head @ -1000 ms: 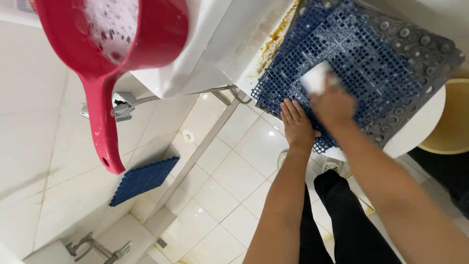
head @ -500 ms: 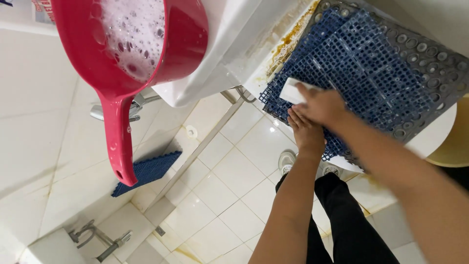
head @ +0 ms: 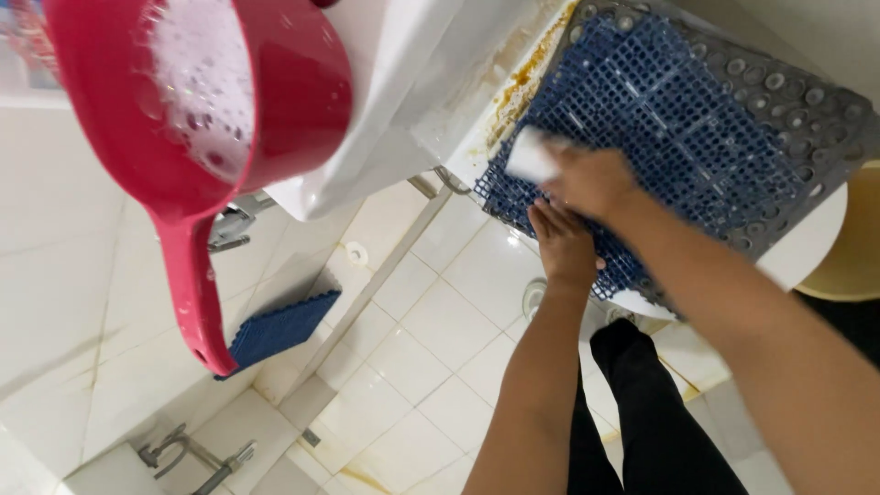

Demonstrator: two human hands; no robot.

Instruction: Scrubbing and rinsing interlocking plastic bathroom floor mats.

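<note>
A blue plastic grid mat (head: 697,119) with a grey studded border lies tilted over a white basin (head: 403,82). My right hand (head: 596,183) presses a small white scrubbing block (head: 530,154) against the mat near its left edge, with the fingers closed around the block. Just below, my left hand (head: 564,246) grips the mat's lower edge and steadies it. Brown stains run along the basin rim beside the mat.
A red plastic dipper (head: 275,101) with soapy water sits at the upper left, its long handle pointing down. A second, smaller blue grid piece (head: 280,330) leans on the white tiled floor. A metal tap (head: 197,458) is at the bottom left and a yellow container (head: 848,247) at the right edge.
My right hand has slid the white block across the mat toward its left edge. My left hand has kept its hold on the lower edge. The view has shifted slightly.
</note>
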